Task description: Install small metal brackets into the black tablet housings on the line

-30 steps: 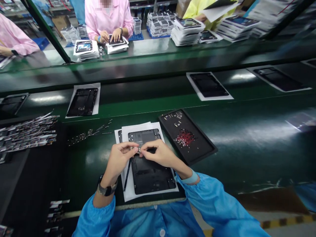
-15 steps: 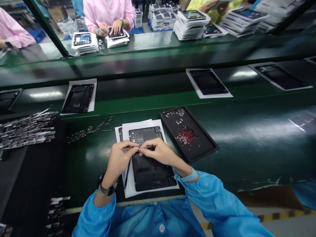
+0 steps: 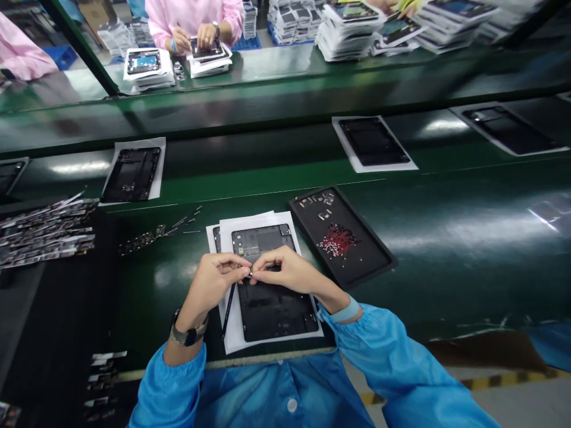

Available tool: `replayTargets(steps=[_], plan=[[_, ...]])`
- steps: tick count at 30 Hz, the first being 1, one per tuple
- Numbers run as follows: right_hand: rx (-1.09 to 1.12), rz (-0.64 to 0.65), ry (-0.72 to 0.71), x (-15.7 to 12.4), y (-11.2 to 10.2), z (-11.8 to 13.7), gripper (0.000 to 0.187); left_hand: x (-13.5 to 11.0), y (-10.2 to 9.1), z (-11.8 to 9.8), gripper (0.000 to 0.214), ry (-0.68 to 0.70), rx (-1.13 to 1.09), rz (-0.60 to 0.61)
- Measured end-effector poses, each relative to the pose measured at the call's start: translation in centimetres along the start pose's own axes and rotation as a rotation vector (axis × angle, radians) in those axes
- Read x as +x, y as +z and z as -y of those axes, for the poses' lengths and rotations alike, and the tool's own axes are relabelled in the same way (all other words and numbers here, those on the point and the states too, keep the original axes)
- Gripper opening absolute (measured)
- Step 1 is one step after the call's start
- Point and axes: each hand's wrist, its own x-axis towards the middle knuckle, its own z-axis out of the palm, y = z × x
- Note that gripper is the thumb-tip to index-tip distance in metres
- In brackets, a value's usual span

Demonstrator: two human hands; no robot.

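My left hand and my right hand meet fingertip to fingertip, both pinched around a tiny light-coloured part too small to name. Below them lies a black tablet back housing, its inner side up, on white paper sheets. My hands cover part of the housing's upper half. A thin black pen-like tool rests on the paper along the housing's left side. Beyond the sheets to the right is a black tray with a heap of small red and black wired parts and several metal pieces.
Strips of flex-cable parts pile up on a black box at left. Small loose parts lie on the green bench. Housings on paper, such as one, line the conveyor. Across it, a person in pink works beside stacked housings.
My hands stay pinched together over the housing, with only slight finger movement. The view has shifted a little. Across the conveyor, a housing at the right stacks has been moved.
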Motion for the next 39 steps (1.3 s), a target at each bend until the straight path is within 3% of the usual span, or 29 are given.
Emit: replayTargets(steps=[21,25,28,32,35,39], plan=[[0.073,0.116,0.009,0.3,0.3,-0.9,0.024,-0.5,0.2,-0.1,0.007,0.001,0.09,0.045],[0.038,0.129,-0.017,0.1,-0.3,0.1,0.026,-0.4,-0.1,-0.4,0.01,-0.007,0.079,0.05],[-0.1,-0.007,-0.053,-2.1,-2.1,1.6,0.026,-1.2,-1.4,-1.3,0.01,0.039,0.095,-0.022],[-0.366,-0.325,-0.02,-7.9,-3.2,1.5,0.017,-3.3,-3.5,-2.8,0.015,0.17,-0.118,-0.328],[-0.477,-0.417,0.031,-11.2,-1.3,-0.6,0.016,-4.4,-3.7,-3.4,0.028,0.251,-0.263,-0.471],[-0.494,-0.535,0.019,-11.8,2.4,-3.1,0.017,-4.9,-1.3,-2.7,0.039,0.229,-0.324,-0.395]])
